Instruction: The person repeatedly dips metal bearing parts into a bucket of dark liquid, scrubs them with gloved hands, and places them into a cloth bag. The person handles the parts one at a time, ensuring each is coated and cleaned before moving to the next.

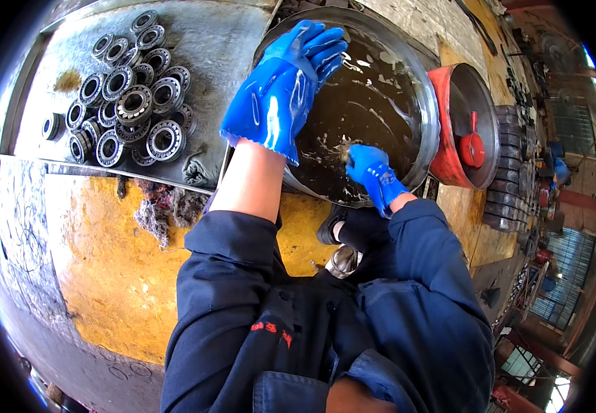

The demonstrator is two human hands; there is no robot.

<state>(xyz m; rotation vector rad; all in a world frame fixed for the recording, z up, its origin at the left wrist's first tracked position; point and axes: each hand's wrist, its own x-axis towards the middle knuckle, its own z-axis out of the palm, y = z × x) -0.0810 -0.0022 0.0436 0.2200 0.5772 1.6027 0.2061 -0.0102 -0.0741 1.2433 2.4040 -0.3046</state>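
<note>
Both my hands wear blue rubber gloves at a large round metal basin (pixel 427 103) of dark brown, oily liquid (pixel 373 89). My left hand (pixel 298 76) is above the basin's left rim, its fingers stretched out and holding nothing that I can see. At the near side of the basin, my right hand (pixel 373 172) is closed on a small brownish, fuzzy clump (pixel 343 147) at the liquid's surface. The clump's kind is unclear, and ripples surround it. Left of the basin, several steel roller bearings (pixel 134 104) lie piled on a metal-topped table (pixel 205 62).
A dark rag (pixel 200 169) lies at the table's near edge. Grey fibre wads (pixel 152 221) rest on the yellow floor sheet (pixel 112 268). Right of the basin stands a red drum (pixel 442 131) with a red round object (pixel 472 149) inside, beside a stack of dark ribbed parts (pixel 508 172).
</note>
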